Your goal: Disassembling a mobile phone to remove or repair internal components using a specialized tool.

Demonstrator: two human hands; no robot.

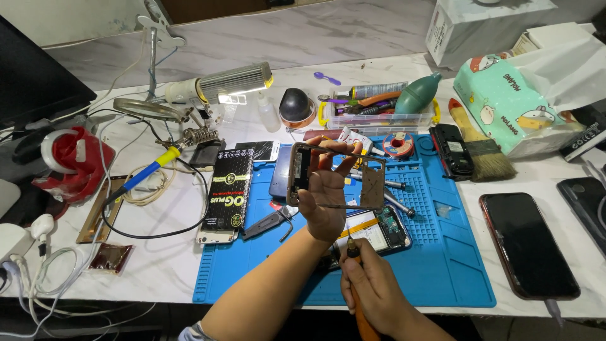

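Note:
My left hand (pixel 325 196) holds up a bare metal phone frame (pixel 372 183), a thin rectangular rim with small boards left at its two ends, above the blue work mat (pixel 454 252). My right hand (pixel 372 287) grips an orange-handled screwdriver (pixel 361 316), its tip pointing up near the edge of an opened phone (pixel 382 230) that lies on the mat with its circuit board and battery showing. The raised frame partly hides the tools lying behind it.
A dark phone (pixel 527 243) lies right of the mat. A brush (pixel 483 148), a black phone body (pixel 451 148), a tool tray (pixel 379 113) and a tissue pack (pixel 511 104) sit behind. A black box (pixel 230 189), soldering iron (pixel 148 167) and lamp (pixel 230 82) stand left.

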